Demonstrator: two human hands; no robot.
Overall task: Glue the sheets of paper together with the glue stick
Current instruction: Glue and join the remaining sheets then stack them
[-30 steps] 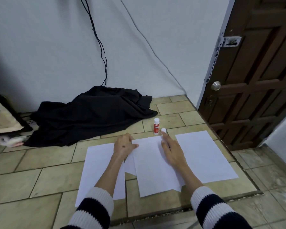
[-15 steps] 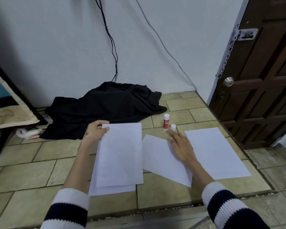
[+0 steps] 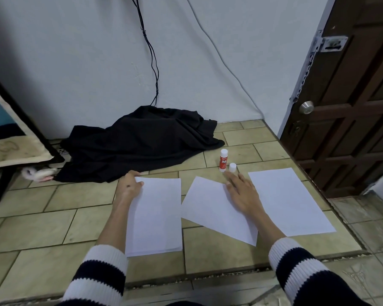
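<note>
Now the left fingers [image 3: 139, 183] pinch the far left corner of the left stack [image 3: 156, 215] — a sheet that half a second ago hung lifted in that hand lies flat on the one beneath, edges nearly squared. The left hand [image 3: 128, 187] sits at that corner, forearm running back along the stack's left edge to the striped sleeve [image 3: 102, 274].

Over on the right, straight fingers [image 3: 231, 181] press flat on the far corner of the skewed middle sheet [image 3: 210, 208], which a second ago lay under that stack and is now uncovered. The right hand [image 3: 241, 195] stays palm-down, wrist crossing the sheet's right edge.

The glue stick [image 3: 223, 159] stands upright on the tiled floor [image 3: 53, 217] just beyond the fingertips, its cap [image 3: 232, 167] off beside it. A third sheet [image 3: 290, 199] lies to the right. Sorting looks done — picking up the glue likely comes next.
</note>
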